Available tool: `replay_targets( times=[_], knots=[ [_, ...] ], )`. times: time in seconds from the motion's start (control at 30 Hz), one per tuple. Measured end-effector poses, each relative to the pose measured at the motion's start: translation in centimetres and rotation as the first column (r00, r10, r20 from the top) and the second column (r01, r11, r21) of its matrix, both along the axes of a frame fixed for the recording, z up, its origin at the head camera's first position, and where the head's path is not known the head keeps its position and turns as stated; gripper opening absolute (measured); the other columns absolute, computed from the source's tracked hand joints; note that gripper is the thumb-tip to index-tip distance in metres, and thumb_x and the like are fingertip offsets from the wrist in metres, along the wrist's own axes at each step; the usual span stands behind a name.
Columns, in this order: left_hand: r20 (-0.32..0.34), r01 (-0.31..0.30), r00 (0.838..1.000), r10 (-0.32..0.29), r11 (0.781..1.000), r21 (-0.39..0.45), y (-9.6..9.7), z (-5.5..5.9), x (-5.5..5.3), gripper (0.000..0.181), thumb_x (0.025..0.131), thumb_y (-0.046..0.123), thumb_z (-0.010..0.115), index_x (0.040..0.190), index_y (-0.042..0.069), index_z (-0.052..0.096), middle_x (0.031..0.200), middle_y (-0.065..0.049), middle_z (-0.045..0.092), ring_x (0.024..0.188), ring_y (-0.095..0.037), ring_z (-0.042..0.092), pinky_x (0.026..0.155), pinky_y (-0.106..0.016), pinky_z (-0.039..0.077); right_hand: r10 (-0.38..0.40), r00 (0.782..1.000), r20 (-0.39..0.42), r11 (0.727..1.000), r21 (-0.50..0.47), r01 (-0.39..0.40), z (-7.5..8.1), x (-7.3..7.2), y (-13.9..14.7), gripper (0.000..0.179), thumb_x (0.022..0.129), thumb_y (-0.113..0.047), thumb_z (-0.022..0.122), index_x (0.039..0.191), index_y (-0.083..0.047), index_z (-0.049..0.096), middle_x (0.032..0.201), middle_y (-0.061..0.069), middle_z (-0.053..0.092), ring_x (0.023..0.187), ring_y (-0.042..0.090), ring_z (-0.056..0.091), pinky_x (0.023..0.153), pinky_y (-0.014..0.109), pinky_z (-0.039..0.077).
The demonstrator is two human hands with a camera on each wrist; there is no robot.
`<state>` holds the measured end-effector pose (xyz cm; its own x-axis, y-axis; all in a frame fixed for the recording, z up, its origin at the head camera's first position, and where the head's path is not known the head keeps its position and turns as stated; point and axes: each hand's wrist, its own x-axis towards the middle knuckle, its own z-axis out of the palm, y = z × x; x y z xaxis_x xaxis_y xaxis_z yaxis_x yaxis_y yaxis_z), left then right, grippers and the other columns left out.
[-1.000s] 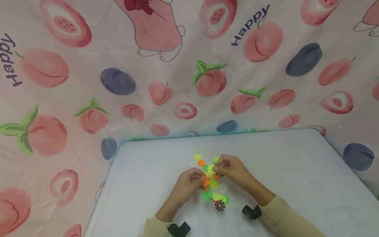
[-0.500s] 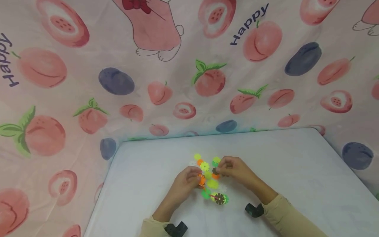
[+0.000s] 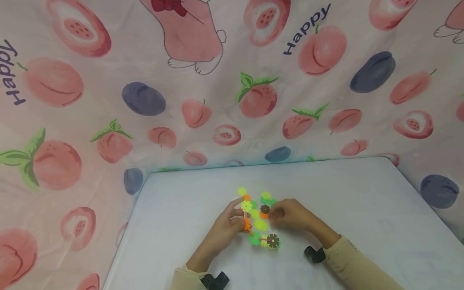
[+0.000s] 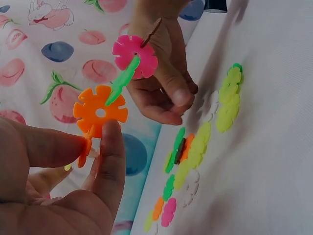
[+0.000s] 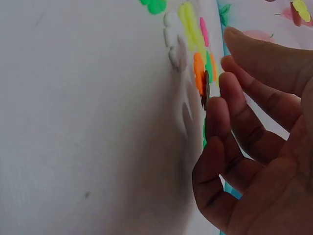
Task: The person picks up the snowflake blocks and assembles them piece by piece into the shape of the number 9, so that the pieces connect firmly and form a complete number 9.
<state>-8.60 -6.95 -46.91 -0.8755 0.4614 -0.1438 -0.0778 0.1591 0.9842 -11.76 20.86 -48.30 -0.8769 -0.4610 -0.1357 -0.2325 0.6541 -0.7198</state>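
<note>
My left hand [image 3: 226,223] pinches an orange notched plastic disc [image 4: 100,112] between thumb and fingertip. It belongs to a chain of interlocking discs held above the table. Towards one end come a green disc [image 4: 123,81], a pink disc [image 4: 135,56] and a brown disc [image 3: 273,241]. A yellow disc [image 3: 246,206] shows at the chain's other end, close to the left fingers. Beside the loose discs is my right hand [image 3: 291,217], its fingers loosely bent and thumb apart, with nothing visible between them. A loose brown disc [image 3: 265,209] lies nearest its fingertips.
Loose discs in yellow, orange, green, pink and white lie grouped on the white table, among them a yellow disc [image 3: 260,224] and a white disc [image 5: 173,41]. A fruit-print cloth [image 3: 232,88] hangs behind the table. Black wrist cameras [image 3: 314,254] sit at both sleeves.
The yellow disc at the chain's end has moved left, away from my right hand. My right hand has shifted slightly right and nearer, and its fingers have loosened. The left hand keeps its hold.
</note>
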Motion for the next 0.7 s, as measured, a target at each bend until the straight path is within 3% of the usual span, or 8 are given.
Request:
replay_targets(
  times=[0.1, 0.33, 0.7],
  knots=[
    [-0.002, -0.005, 1.0, 0.005, 1.0, -0.008, -0.02, -0.06, -0.02, 0.063, 0.101, 0.008, 0.056, 0.156, 0.031, 0.036, 0.13, -0.017, 0.053, 0.103, -0.02, 0.068, 0.09, -0.032, 0.058, 0.021, 1.0, 0.011, 0.999, 0.044, -0.021, -0.06, 0.15, -0.2, 0.019, 0.078, -0.02, 0.088, 0.093, -0.021, 0.076, 0.083, -0.008, 0.067, 0.076, 0.011, 0.057, 0.068, 0.027, 0.048],
    [0.016, -0.006, 1.0, 0.006, 1.0, 0.009, -0.03, -0.08, 0.01, 0.063, 0.1, 0.006, 0.056, 0.155, 0.028, 0.037, 0.13, -0.018, 0.052, 0.103, -0.02, 0.068, 0.091, -0.036, 0.058, 0.038, 0.999, 0.017, 0.989, 0.141, -0.04, -0.36, 0.6, -0.74, 0.031, 0.07, -0.014, 0.093, 0.088, -0.025, 0.071, 0.082, -0.008, 0.062, 0.075, 0.013, 0.053, 0.067, 0.027, 0.046],
    [0.041, 0.005, 0.999, -0.007, 0.999, 0.041, 0.02, 0.14, 0.06, 0.061, 0.097, 0.004, 0.059, 0.151, 0.025, 0.04, 0.135, -0.019, 0.058, 0.103, -0.019, 0.067, 0.086, -0.032, 0.053, 0.023, 1.0, 0.003, 0.991, 0.133, -0.023, -0.68, 0.16, -0.76, 0.028, 0.077, -0.012, 0.087, 0.089, -0.022, 0.065, 0.083, -0.009, 0.061, 0.078, 0.013, 0.054, 0.069, 0.029, 0.047]
  ],
)
